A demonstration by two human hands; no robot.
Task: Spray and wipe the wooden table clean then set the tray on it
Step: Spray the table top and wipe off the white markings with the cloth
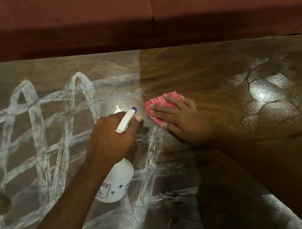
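The left hand [110, 138] grasps the neck of the white spray bottle [117, 186], its blue-tipped nozzle [133, 109] aimed far and right, probably so that the mist lands just beside the cloth. The right hand [180, 121] lies flat with straight fingers, pressing a folded pink-and-white cloth [156, 105] onto the wooden table [218, 69], a hold suited to broad wiping strokes. The cloth sits near the table's middle, on the border between 2 zones. To the left, looping white streaks [33, 116] cover the wood. To the right, warm brown grain shows, with pale patches and glare farther right. A red sofa [130, 9] runs along the far edge. The tray is not in view.
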